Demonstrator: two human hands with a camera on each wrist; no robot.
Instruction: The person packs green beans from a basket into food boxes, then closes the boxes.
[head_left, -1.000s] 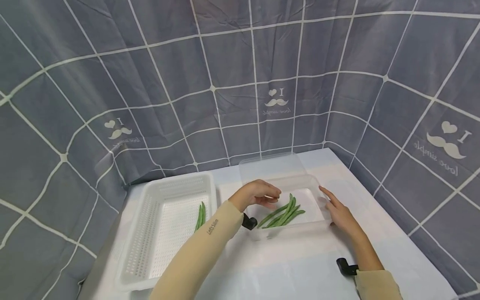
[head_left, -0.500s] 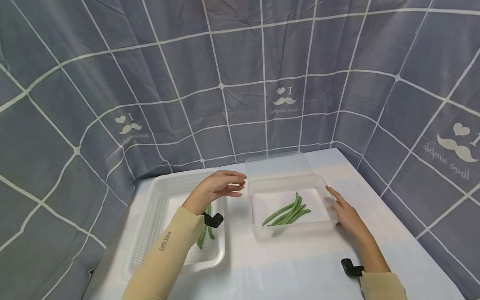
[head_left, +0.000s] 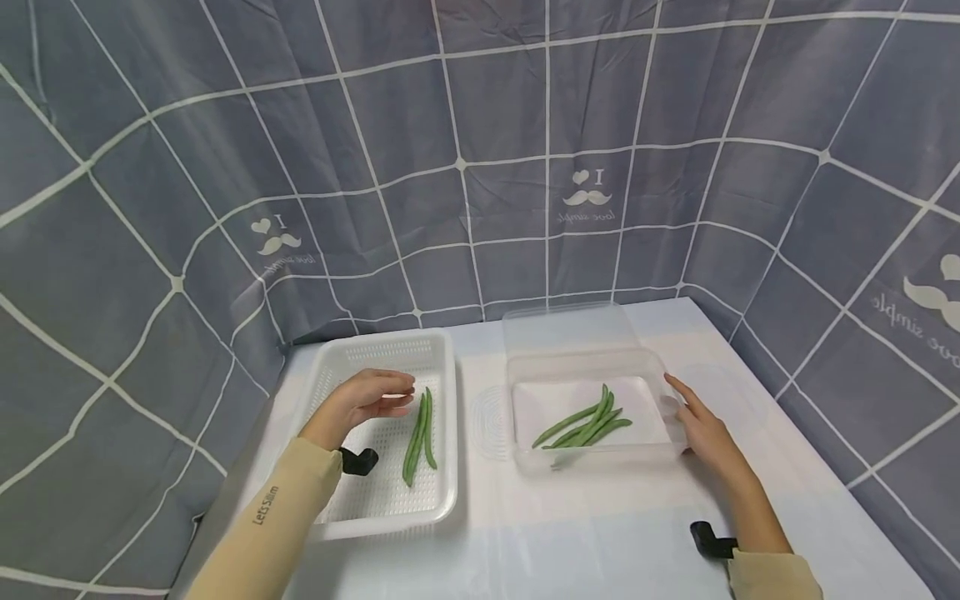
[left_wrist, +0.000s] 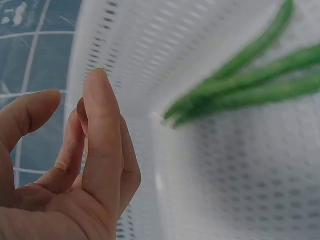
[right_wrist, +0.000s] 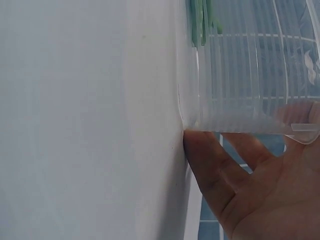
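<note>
My left hand (head_left: 369, 400) hovers over the white perforated basket (head_left: 448, 358), its fingers loosely bent and apart, with nothing between them. Just right of it in the basket lie three green beans (head_left: 418, 437), larger in the left wrist view, where the beans (left_wrist: 235, 90) fan out from one end. A clear plastic container (head_left: 592, 358) stands to the right with a small pile of green beans (head_left: 592, 423) inside. My right hand (head_left: 708, 433) holds that container's right end; in the right wrist view, fingertips (right_wrist: 197, 142) touch its base outside while a digit shows through the wall near the rim.
Behind the container lies a clear flat lid (head_left: 566, 327) on the white-covered table (head_left: 540, 542). A grey curtain (head_left: 510, 200) with white lines closes off the back and both sides.
My left hand has moved left, from above the beans in the container to above the basket. The right hand stays at the container, and the head view has shifted slightly.
</note>
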